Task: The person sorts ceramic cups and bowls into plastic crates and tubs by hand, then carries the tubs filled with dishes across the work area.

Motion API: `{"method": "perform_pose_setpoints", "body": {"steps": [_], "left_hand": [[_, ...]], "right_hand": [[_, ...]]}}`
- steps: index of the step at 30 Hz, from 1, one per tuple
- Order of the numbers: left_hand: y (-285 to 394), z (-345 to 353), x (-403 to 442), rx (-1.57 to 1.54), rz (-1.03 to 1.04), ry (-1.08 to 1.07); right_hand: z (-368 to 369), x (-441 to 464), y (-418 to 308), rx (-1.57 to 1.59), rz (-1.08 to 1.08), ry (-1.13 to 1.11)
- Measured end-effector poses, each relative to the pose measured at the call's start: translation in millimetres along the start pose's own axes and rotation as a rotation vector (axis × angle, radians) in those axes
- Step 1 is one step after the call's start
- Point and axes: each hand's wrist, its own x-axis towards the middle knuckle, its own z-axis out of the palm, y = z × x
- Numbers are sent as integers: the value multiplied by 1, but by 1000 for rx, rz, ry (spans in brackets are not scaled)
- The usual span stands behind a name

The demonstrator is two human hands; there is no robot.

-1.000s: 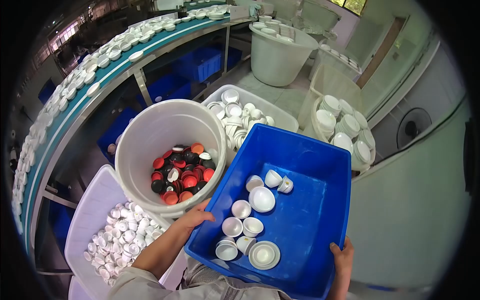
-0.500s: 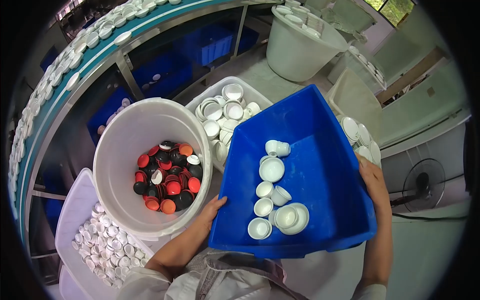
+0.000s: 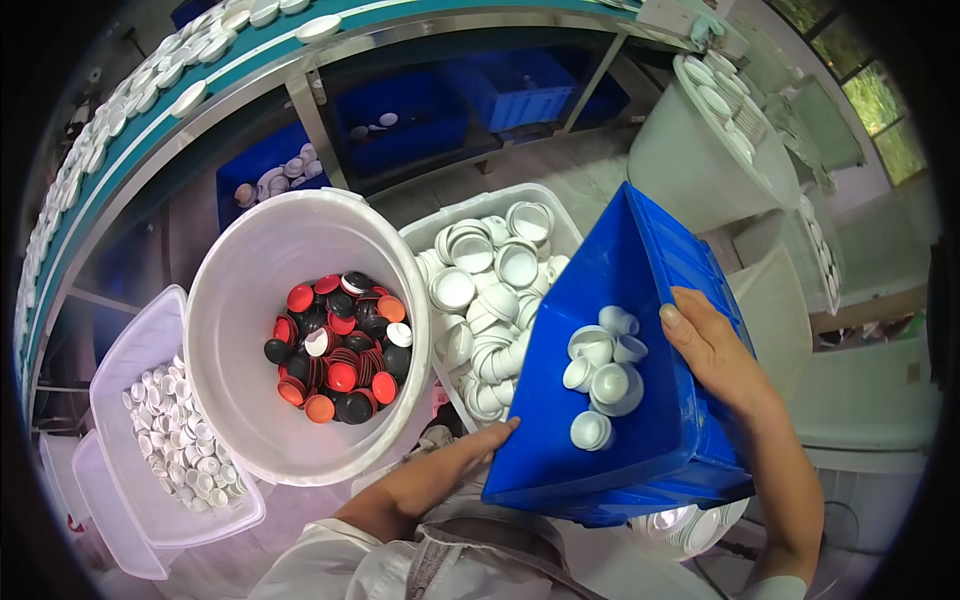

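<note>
A blue plastic bin (image 3: pixel 545 400) is held in front of me, its right side raised so that it leans left. My left hand (image 3: pixel 490 440) grips the lower left rim, thumb on top and fingers partly hidden. On the raised right rim, my right hand (image 3: pixel 710 345) is closed with the fingers over the outside. Several white cups and bowls (image 3: pixel 612 385) lie in a loose cluster inside the bin. Just left of it stands a white rectangular tub (image 3: pixel 560 215) heaped with white bowls (image 3: pixel 515 262), partly covered by the bin's left edge.
A round white bucket (image 3: pixel 225 290) with red and black dishes (image 3: pixel 340 345) stands at left. Beyond it sits a tub of small white dishes (image 3: pixel 185 440). A conveyor (image 3: pixel 400 22) carrying white dishes curves along the back. A large bin (image 3: pixel 690 150) with stacked plates is back right.
My right hand has lifted the bin's right side, tilting it left toward the tub. The white cups inside have bunched closer together. My view has turned, shifting the surroundings.
</note>
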Motion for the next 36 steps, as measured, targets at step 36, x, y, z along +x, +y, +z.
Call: {"method": "perform_pose_setpoints", "body": {"steps": [36], "left_hand": [[3,1,141,-183,120,-286]], "right_hand": [[-14,94,-50,-362,34,-298]]}}
